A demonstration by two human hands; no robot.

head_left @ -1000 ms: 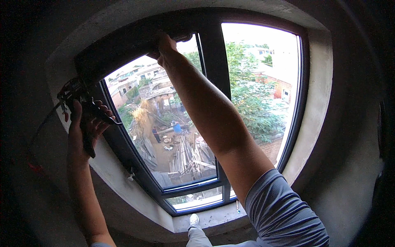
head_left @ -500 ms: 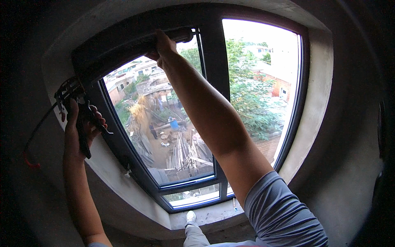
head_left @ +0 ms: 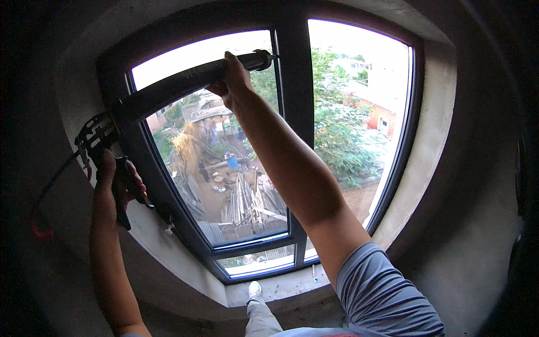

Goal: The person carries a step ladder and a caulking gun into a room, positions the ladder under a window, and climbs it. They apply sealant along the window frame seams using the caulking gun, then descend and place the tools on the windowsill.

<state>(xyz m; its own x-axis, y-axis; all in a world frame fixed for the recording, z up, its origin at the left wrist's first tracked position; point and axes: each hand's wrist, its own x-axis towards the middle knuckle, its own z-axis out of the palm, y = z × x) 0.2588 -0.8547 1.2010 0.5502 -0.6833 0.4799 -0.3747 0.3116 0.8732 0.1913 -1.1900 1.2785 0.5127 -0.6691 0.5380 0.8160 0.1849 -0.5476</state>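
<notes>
Head view: left grip (head_left: 106,188) wraps the handle (head_left: 123,219) of a black tubular caulking gun (head_left: 179,80); right grip (head_left: 237,81) clasps its barrel. Likely stiff, front-heavy: support both ends.

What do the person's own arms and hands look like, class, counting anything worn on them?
The left hand and right hand are without gloves, and no watch or bracelet shows on either wrist. Both forearms are uncovered. A short grey-blue sleeve, gathered in folds, covers the right upper arm; of the left sleeve, only a sliver shows. The shade hides finer detail.
</notes>
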